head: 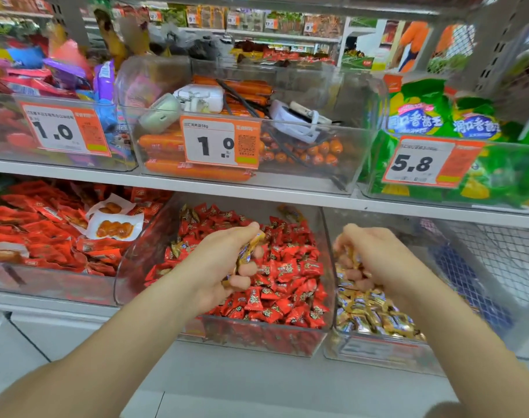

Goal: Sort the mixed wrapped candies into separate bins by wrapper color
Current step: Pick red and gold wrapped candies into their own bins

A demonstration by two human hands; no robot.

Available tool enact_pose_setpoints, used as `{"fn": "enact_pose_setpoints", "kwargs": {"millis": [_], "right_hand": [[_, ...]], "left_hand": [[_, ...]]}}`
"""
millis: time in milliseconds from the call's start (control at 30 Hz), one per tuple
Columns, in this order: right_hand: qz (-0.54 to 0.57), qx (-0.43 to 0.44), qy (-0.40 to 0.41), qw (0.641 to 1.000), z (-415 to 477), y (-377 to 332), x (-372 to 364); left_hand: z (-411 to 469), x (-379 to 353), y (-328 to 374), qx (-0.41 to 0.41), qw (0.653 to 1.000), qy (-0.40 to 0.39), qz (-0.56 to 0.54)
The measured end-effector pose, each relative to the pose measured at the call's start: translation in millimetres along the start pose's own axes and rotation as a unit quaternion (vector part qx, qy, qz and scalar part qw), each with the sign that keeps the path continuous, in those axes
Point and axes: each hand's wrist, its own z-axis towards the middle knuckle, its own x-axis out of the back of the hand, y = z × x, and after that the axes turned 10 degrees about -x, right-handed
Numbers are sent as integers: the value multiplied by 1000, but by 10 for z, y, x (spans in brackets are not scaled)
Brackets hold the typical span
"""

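Gripping gold candies (248, 248) in left hand (218, 267), fingers (245, 269) curled, over red bin (257, 336); right hand (374, 254) curled on more above gold bin (377, 348). Light, slippery, crinkly: pinch by wrapper ends.

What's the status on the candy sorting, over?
Left hand grips gold candies over red bin. Right hand holds gold candy over gold bin. Gold strays among reds. Nothing blocking.

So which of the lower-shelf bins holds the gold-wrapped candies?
The clear bin beneath the right hand: it holds gold-wrapped candies, while the middle bin beside it holds red candies and the left bin red packets.
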Motion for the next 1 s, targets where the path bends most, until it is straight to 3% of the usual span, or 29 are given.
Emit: {"fn": "enact_pose_setpoints", "kwargs": {"millis": [100,133,267,333,467,700,867,1000], "right_hand": [[-176,39,200,963,242,394,408],[-239,46,206,948,298,525,523],[-425,67,45,901,402,933,874],[-411,99,56,905,349,1005,996],[-251,101,153,950,173,1042,1189],[-200,86,165,962,0,1015,1238],[-204,134,151,958,-100,701,909],[-198,195,121,953,-203,404,399]], "left_hand": [[-180,-250,29,10,998,-57,33],[-243,-373,40,5,995,-79,61],[-382,-1023,-25,-53,975,-138,165],[-343,-1379,-139,-108,950,-160,244],[48,-1877,-533,-236,836,-139,475],[553,-2082,-983,-178,716,-229,636],[235,-1694,-742,-380,662,-152,628],[-41,-1109,-434,-405,678,-75,608]]}}
